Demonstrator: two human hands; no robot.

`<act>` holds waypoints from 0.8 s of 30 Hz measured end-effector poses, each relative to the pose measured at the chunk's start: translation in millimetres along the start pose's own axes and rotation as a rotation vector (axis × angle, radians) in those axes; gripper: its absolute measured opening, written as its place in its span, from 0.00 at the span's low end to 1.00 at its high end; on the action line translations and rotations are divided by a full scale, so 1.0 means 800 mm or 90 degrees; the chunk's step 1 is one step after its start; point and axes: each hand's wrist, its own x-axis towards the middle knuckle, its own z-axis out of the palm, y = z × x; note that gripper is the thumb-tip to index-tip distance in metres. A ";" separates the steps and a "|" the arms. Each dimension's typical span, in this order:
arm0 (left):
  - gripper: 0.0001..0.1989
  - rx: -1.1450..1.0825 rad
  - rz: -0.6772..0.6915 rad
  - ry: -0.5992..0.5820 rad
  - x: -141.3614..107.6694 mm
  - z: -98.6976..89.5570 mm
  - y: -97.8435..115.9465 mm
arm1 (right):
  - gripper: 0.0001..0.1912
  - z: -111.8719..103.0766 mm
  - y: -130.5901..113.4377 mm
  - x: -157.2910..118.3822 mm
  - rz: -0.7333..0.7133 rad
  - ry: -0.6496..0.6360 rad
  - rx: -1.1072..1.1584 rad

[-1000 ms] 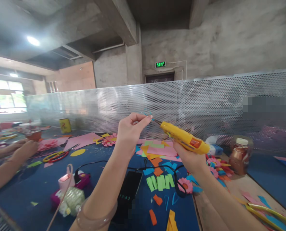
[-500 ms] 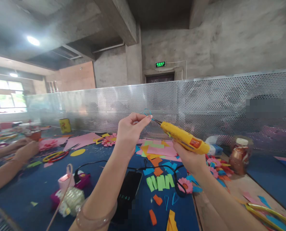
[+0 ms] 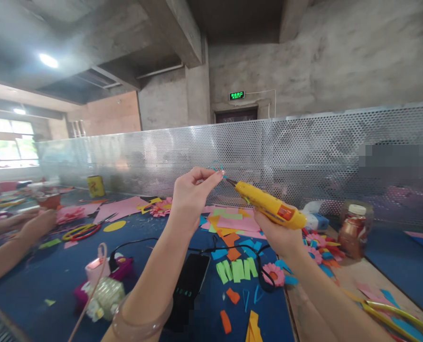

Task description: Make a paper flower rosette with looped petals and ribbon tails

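Note:
My left hand is raised above the table, its thumb and fingers pinched on a small blue paper piece; most of that piece is hidden behind the fingers. My right hand is closed around a yellow glue gun. The gun points left, and its dark nozzle is right at the blue piece by my left fingertips. I cannot tell whether nozzle and paper touch. Below the hands lie green paper strips, a pink paper flower and thin blue paper loops.
A black phone lies beneath my left forearm, with a black cable crossing the table. A brown bottle and scissors are at right. More scissors lie at left, near another person's hands. A perforated metal panel stands behind.
The glue gun and my right hand have shifted very slightly left. My left hand keeps its pinch on the blue paper piece, almost unmoved.

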 end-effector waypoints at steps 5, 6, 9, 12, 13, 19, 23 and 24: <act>0.07 -0.027 -0.027 0.019 -0.001 0.004 0.005 | 0.10 0.001 0.001 -0.002 -0.005 0.010 -0.044; 0.07 -0.031 -0.030 0.022 -0.002 0.005 0.005 | 0.10 0.001 0.001 -0.002 -0.003 0.011 -0.043; 0.07 -0.031 -0.031 0.024 -0.001 0.005 0.006 | 0.10 0.001 0.001 -0.001 -0.002 0.013 -0.018; 0.07 -0.034 -0.033 0.021 -0.001 0.004 0.005 | 0.10 0.001 0.003 0.001 -0.001 0.009 0.014; 0.07 -0.035 -0.031 0.018 0.000 0.004 0.005 | 0.09 0.001 0.003 0.001 0.000 0.007 0.021; 0.08 -0.024 -0.032 0.009 0.000 0.002 0.001 | 0.11 0.000 0.003 0.000 0.011 0.011 0.030; 0.08 -0.014 -0.026 -0.009 0.000 0.001 -0.003 | 0.09 0.000 0.001 0.000 0.002 0.028 -0.012; 0.08 -0.012 -0.023 -0.013 0.001 0.000 -0.003 | 0.08 0.000 0.002 0.000 0.001 0.032 -0.014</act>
